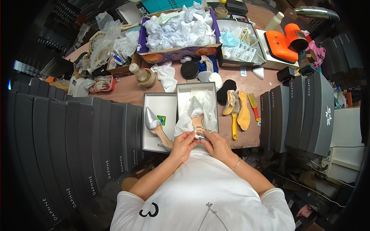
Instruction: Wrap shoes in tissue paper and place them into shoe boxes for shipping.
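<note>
A silver, pointed-toe shoe (195, 107) lies toe-away over the tissue-lined half of an open shoebox (212, 87). At its near end, my left hand (184, 144) and my right hand (218, 145) pinch the back part of the shoe from either side. Fingers cover much of that part, so its strap and heel are hard to make out. In the box half to the left rests a matching silver shoe (153, 122), white stuffing in its toe. Beside it is a small green card (161, 120). White tissue paper (184, 124) spreads under the held shoe.
Stacked dark grey shoeboxes (83, 142) line the left, with more boxes (296, 111) at right. A yellow-handled brush (234, 125), a red-handled brush (253, 106) and a tan pad (243, 111) lie on the table. Behind stand a glass jar (145, 78) and a purple carton (181, 54) of crumpled paper.
</note>
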`<state>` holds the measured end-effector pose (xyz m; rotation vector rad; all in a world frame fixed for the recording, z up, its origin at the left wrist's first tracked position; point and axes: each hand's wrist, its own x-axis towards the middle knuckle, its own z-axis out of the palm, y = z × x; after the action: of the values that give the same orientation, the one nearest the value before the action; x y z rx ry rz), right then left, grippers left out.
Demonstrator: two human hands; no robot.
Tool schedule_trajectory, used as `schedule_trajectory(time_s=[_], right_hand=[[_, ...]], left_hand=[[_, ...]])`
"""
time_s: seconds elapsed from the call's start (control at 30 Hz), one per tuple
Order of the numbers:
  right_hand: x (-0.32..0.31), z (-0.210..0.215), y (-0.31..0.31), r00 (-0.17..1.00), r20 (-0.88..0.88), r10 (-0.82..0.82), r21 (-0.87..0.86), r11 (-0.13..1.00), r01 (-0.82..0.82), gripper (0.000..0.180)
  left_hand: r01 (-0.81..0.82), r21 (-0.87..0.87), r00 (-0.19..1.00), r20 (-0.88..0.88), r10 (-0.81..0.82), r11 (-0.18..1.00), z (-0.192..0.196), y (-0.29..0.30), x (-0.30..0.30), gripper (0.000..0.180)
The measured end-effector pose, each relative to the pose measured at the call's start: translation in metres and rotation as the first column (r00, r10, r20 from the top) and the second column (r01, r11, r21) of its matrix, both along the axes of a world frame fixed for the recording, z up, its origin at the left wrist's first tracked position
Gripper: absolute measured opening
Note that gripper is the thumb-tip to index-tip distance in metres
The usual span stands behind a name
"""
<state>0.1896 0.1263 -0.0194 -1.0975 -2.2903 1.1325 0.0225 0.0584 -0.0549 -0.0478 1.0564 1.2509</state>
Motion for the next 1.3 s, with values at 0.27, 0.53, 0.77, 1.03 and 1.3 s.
schedule_trajectory(time_s=[0.27, 0.53, 0.77, 1.03, 1.3], right_hand=[[-0.006, -0.004, -0.001, 0.998, -0.041, -0.051, 0.002, 0.999, 0.051, 0.032], [-0.012, 0.006, 0.007, 0.993, 0.115, 0.013, 0.086, 0.996, -0.023, 0.026], [-0.003, 0.021, 0.015, 0.997, 0.071, 0.021, -0.291, 0.957, 0.000, 0.030], [0.009, 0.004, 0.006, 0.992, -0.078, -0.102, -0.402, 0.913, 0.062, 0.039], [-0.006, -0.045, 0.078, 0.964, -0.070, -0.256, -0.198, 0.951, 0.238, 0.037]], left_hand=[[-0.061, 0.022, 0.997, 0.045, 0.060, 0.998, 0.001, -0.001, 0.002, 0.015], [-0.017, 0.043, 0.999, 0.030, 0.016, 0.999, 0.005, -0.001, 0.006, 0.015], [-0.022, 0.058, 0.980, -0.195, 0.032, 0.998, -0.003, 0.002, 0.000, 0.017], [-0.031, 0.181, 0.739, -0.658, 0.144, 0.983, -0.007, 0.026, -0.054, 0.020], [0.176, 0.153, 0.872, -0.482, -0.082, 0.972, 0.012, 0.037, -0.034, 0.020]])
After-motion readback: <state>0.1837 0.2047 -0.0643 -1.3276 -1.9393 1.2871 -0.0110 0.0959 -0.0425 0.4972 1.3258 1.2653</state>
